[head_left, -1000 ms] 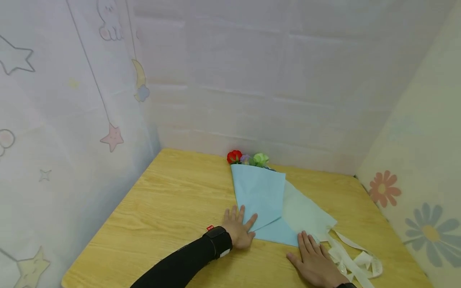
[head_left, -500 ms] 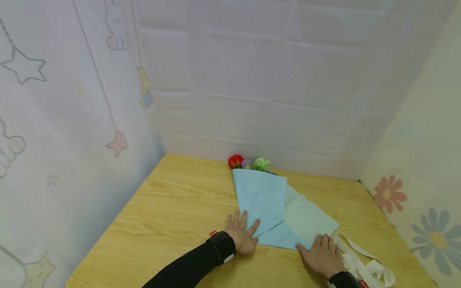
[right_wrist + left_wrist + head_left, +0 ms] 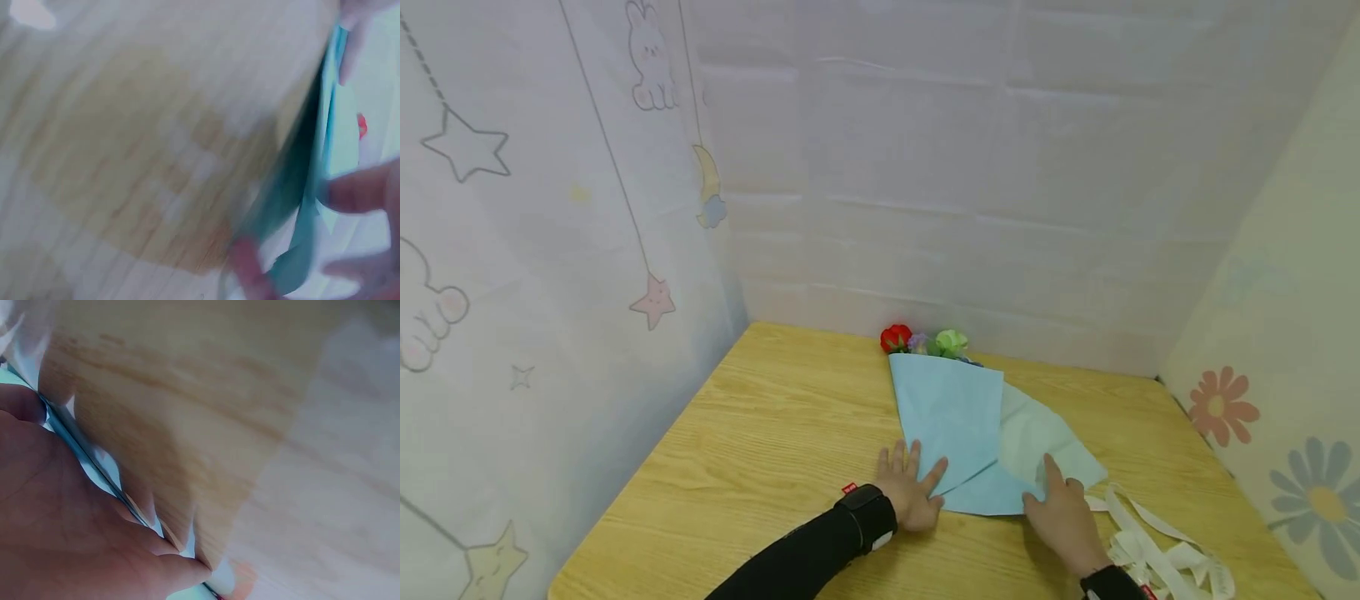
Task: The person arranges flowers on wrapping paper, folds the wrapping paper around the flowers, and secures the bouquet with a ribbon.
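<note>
A sheet of light blue wrapping paper [image 3: 951, 408], its left part folded over, lies around a bunch of flowers. A red rose [image 3: 896, 338], a small purple flower [image 3: 917, 343] and a pale green flower [image 3: 951, 342] stick out at its far end; their stems are hidden. My left hand [image 3: 907, 493] rests with spread fingers on the paper's lower left edge. With the right hand [image 3: 1063, 514] I hold the lower right edge between thumb and fingers, index finger stretched over the pale side. In the right wrist view the paper [image 3: 300, 250] bends up off the table.
Loops of cream ribbon [image 3: 1161, 554] lie beside the right hand on the wooden table [image 3: 775, 417]. A plain white backdrop [image 3: 925, 208] rises behind the far edge, with printed cloth walls at the left and right.
My right hand has gone from lying flat at the paper's lower right edge to holding it, and that edge has come up a little. The left hand stays in place on the paper.
</note>
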The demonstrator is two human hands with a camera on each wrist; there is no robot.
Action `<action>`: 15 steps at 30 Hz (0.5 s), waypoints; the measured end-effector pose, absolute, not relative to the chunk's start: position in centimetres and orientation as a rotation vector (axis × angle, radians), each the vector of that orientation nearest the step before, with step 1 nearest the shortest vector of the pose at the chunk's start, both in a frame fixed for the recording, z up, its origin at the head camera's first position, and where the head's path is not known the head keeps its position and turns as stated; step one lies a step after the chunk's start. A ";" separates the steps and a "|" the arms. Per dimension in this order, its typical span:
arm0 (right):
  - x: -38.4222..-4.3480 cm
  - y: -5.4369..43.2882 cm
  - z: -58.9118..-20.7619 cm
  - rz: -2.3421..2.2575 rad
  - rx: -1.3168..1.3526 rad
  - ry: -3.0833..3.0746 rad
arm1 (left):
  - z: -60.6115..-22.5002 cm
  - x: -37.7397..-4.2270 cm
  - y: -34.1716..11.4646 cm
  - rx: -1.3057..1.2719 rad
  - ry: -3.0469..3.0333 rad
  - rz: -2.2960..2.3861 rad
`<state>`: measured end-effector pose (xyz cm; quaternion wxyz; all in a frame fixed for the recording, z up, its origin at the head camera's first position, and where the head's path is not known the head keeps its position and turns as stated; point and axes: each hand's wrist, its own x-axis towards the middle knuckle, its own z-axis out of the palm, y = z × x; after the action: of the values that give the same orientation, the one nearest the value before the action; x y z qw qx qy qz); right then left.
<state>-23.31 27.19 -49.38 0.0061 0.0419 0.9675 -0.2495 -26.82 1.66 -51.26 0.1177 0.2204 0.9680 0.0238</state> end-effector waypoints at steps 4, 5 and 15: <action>-23.7 27.0 -47.8 -1.463 0.377 2.761 | -51.9 -27.2 1.9 0.639 2.836 0.074; -23.8 26.8 -47.3 -1.645 0.428 2.656 | -51.9 -27.1 1.9 0.639 2.837 0.070; -23.4 24.6 -46.7 -2.453 0.496 1.717 | -51.0 -26.8 1.7 0.634 2.820 0.048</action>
<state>-23.40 24.64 -46.69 0.0532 0.1632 0.5648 -0.8071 -26.80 1.70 -50.97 0.1252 0.2177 0.9678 0.0165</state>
